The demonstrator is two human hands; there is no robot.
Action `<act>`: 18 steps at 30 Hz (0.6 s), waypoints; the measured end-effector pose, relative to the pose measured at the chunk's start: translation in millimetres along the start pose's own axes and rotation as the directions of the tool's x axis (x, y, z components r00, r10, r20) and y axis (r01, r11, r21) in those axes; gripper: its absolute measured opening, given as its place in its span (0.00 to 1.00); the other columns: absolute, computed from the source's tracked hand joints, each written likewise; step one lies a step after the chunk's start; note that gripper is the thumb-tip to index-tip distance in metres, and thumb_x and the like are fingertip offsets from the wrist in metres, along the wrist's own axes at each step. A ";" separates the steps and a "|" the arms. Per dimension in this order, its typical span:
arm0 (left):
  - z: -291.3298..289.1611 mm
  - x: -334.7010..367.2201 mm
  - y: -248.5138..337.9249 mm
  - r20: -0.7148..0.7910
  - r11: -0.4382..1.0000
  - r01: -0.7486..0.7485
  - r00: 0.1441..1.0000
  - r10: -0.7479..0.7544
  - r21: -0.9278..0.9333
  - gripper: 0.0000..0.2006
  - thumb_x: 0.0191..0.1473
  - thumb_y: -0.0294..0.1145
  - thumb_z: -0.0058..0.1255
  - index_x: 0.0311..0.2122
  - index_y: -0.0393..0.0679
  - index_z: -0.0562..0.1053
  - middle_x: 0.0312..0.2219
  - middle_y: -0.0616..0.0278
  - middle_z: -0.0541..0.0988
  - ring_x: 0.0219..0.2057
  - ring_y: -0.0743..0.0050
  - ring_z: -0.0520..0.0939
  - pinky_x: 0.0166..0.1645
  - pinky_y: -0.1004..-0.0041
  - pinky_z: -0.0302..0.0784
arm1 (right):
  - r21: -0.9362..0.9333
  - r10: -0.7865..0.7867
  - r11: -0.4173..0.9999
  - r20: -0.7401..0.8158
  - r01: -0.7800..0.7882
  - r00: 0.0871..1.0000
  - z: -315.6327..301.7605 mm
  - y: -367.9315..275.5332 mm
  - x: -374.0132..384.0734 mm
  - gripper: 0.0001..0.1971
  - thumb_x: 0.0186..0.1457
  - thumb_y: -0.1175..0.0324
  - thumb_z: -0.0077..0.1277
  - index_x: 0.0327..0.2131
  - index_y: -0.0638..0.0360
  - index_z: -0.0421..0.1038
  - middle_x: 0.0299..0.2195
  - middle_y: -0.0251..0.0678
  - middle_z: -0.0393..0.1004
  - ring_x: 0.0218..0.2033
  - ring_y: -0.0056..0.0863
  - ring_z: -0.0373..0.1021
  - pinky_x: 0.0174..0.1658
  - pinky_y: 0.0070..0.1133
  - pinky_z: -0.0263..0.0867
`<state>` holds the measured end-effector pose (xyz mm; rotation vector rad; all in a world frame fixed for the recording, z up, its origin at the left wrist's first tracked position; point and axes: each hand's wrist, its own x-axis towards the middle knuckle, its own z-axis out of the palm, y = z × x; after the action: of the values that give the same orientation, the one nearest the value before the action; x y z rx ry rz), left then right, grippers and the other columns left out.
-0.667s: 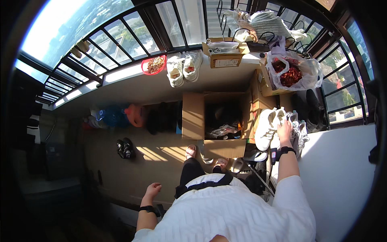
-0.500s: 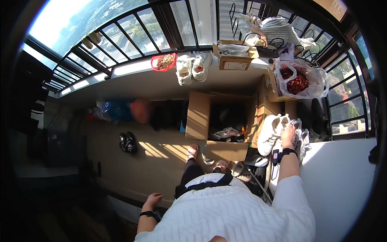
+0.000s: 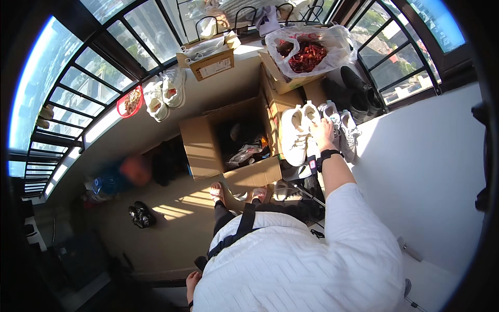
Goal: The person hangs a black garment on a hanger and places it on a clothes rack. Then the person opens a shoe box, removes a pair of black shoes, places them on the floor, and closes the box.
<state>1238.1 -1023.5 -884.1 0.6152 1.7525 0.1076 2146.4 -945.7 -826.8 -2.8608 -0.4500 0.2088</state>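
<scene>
My right hand [image 3: 323,132] reaches out to a row of white sneakers at the right. Its fingers are closed on the upper of one white sneaker [image 3: 310,111]. Left of it stands another white sneaker [image 3: 294,138], its laces showing. Close on the other side are two greyish-white lace-up shoes [image 3: 350,136], the nearer one partly covered by my hand. A dark band with a small device sits on my right wrist. My left hand [image 3: 193,283] hangs low beside my body, mostly hidden by my white top, so its fingers cannot be made out.
An open cardboard box [image 3: 201,149] with bagged items stands ahead. Behind the sneakers are black boots [image 3: 358,91] and a plastic bag of dried red chillies [image 3: 307,57]. White shoes [image 3: 173,88] and a red basket [image 3: 130,102] rest on the ledge. Black shoes [image 3: 141,215] lie on the floor.
My view has swung to the right, so the shoes and boxes sit further left. My right hand stays at the same sneaker. My left hand has slipped mostly behind my top.
</scene>
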 end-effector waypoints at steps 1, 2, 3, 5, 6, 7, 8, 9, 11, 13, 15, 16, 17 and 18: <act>3.0 8.7 2.9 0.046 0.990 -0.067 0.997 0.061 0.123 0.15 0.55 0.29 0.54 0.47 0.36 0.71 0.27 0.62 0.78 0.30 0.70 0.80 0.33 0.68 0.78 | 0.027 -0.008 1.000 -0.037 0.009 0.999 -9.6 -2.0 -4.0 0.29 0.47 0.49 0.56 0.48 0.60 0.69 0.51 0.53 0.65 0.54 0.48 0.62 0.55 0.38 0.62; 7.7 17.5 13.9 0.106 0.961 -0.141 0.987 0.119 0.236 0.16 0.55 0.28 0.54 0.48 0.34 0.71 0.28 0.61 0.78 0.31 0.69 0.80 0.35 0.67 0.78 | 0.028 0.000 1.000 -0.087 0.002 0.996 -16.6 12.2 -1.9 0.29 0.48 0.50 0.57 0.48 0.61 0.68 0.51 0.52 0.65 0.54 0.48 0.62 0.55 0.38 0.61; 4.9 21.6 19.8 0.115 0.972 -0.132 0.987 0.110 0.195 0.16 0.55 0.28 0.54 0.48 0.34 0.71 0.28 0.60 0.78 0.31 0.69 0.80 0.35 0.68 0.78 | 0.042 -0.009 0.999 -0.124 0.014 0.992 -17.8 15.7 -1.4 0.29 0.48 0.50 0.57 0.48 0.61 0.68 0.50 0.51 0.65 0.54 0.48 0.61 0.55 0.38 0.61; -0.9 25.8 28.9 0.128 0.989 -0.104 0.988 0.091 0.103 0.16 0.55 0.27 0.54 0.48 0.33 0.70 0.28 0.59 0.78 0.31 0.69 0.79 0.35 0.69 0.78 | 0.020 -0.052 0.998 -0.200 0.058 0.978 -20.0 20.8 1.2 0.26 0.49 0.52 0.58 0.46 0.62 0.70 0.48 0.49 0.67 0.52 0.48 0.63 0.55 0.37 0.61; -0.1 27.5 38.0 0.114 0.994 -0.097 0.989 0.091 0.044 0.16 0.55 0.28 0.54 0.48 0.33 0.70 0.28 0.59 0.78 0.30 0.70 0.79 0.35 0.70 0.77 | 0.046 -0.045 0.998 -0.151 0.052 0.987 -19.7 23.4 6.2 0.26 0.49 0.52 0.58 0.44 0.62 0.71 0.46 0.48 0.68 0.52 0.47 0.63 0.55 0.37 0.60; 0.8 26.3 48.5 0.096 0.996 -0.087 0.991 0.088 -0.017 0.16 0.55 0.28 0.53 0.48 0.33 0.70 0.28 0.59 0.78 0.29 0.70 0.79 0.34 0.70 0.77 | 0.072 -0.042 0.996 -0.098 0.049 0.994 -17.6 23.9 8.8 0.25 0.49 0.52 0.58 0.43 0.62 0.71 0.44 0.47 0.70 0.52 0.46 0.63 0.55 0.37 0.60; 1.7 23.5 60.3 0.075 0.994 -0.077 0.994 0.084 -0.081 0.16 0.55 0.28 0.53 0.48 0.33 0.70 0.28 0.59 0.78 0.28 0.70 0.79 0.34 0.71 0.77 | 0.033 -0.106 0.993 -0.121 0.111 0.987 -14.1 20.6 7.0 0.24 0.48 0.51 0.58 0.41 0.62 0.73 0.42 0.44 0.71 0.51 0.43 0.65 0.55 0.36 0.60; 1.4 16.9 73.5 0.052 0.996 -0.093 0.994 0.094 -0.013 0.16 0.55 0.28 0.53 0.48 0.33 0.69 0.28 0.59 0.78 0.28 0.71 0.79 0.33 0.71 0.77 | -0.018 -0.147 0.989 -0.118 0.145 0.982 -12.5 8.8 -0.4 0.24 0.48 0.51 0.58 0.40 0.61 0.73 0.42 0.44 0.71 0.51 0.42 0.65 0.54 0.35 0.60; 40.7 -21.6 136.3 0.033 0.986 -0.121 0.992 0.118 0.112 0.16 0.55 0.28 0.52 0.48 0.34 0.69 0.28 0.59 0.78 0.26 0.72 0.79 0.32 0.72 0.77 | -0.136 -0.232 0.967 -0.125 0.214 0.965 -22.6 -9.8 -15.4 0.24 0.47 0.50 0.58 0.40 0.60 0.74 0.42 0.42 0.71 0.50 0.39 0.64 0.54 0.35 0.60; 41.1 -26.8 141.8 0.045 0.989 -0.124 0.992 0.120 0.084 0.16 0.55 0.29 0.52 0.48 0.35 0.70 0.29 0.60 0.78 0.26 0.72 0.79 0.31 0.73 0.76 | -0.271 -0.363 0.903 -0.066 0.333 0.930 -28.1 -25.7 -25.6 0.26 0.44 0.47 0.58 0.39 0.58 0.74 0.42 0.38 0.72 0.51 0.34 0.62 0.53 0.35 0.57; 50.6 -37.9 148.4 0.029 0.982 -0.113 0.994 0.110 0.149 0.16 0.54 0.30 0.53 0.47 0.36 0.71 0.29 0.61 0.78 0.27 0.72 0.79 0.30 0.74 0.76 | -0.280 -0.325 0.913 -0.055 0.297 0.944 -15.2 -30.5 -21.9 0.26 0.43 0.46 0.59 0.39 0.57 0.74 0.42 0.37 0.73 0.50 0.34 0.63 0.52 0.36 0.58; 55.2 -39.7 150.4 0.026 0.978 -0.098 0.995 0.095 0.182 0.16 0.54 0.30 0.54 0.47 0.37 0.71 0.29 0.62 0.78 0.27 0.73 0.79 0.30 0.74 0.75 | -0.305 -0.254 0.923 -0.029 0.234 0.967 -7.8 -30.0 -16.0 0.26 0.43 0.46 0.60 0.39 0.56 0.74 0.43 0.36 0.74 0.50 0.34 0.64 0.53 0.35 0.58; 58.2 -40.9 150.2 0.021 0.974 -0.080 0.997 0.077 0.212 0.16 0.54 0.30 0.54 0.47 0.37 0.72 0.29 0.62 0.78 0.27 0.73 0.79 0.30 0.75 0.75 | -0.334 -0.185 0.926 -0.004 0.174 0.983 -4.8 -24.8 -9.5 0.26 0.43 0.45 0.60 0.39 0.56 0.74 0.43 0.36 0.75 0.51 0.34 0.64 0.54 0.35 0.58; 56.1 -47.0 146.2 -0.006 0.972 -0.058 0.998 0.061 0.228 0.16 0.53 0.31 0.54 0.46 0.37 0.72 0.29 0.63 0.78 0.27 0.74 0.79 0.30 0.75 0.75 | -0.354 -0.142 0.925 0.020 0.140 0.990 -5.6 -31.1 -8.7 0.26 0.43 0.44 0.60 0.39 0.55 0.75 0.43 0.36 0.75 0.51 0.34 0.65 0.54 0.35 0.58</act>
<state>1347.4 -933.7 -802.0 0.8356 1.7726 -0.0494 2130.4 -920.9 -812.6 -3.1579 -0.7607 0.1003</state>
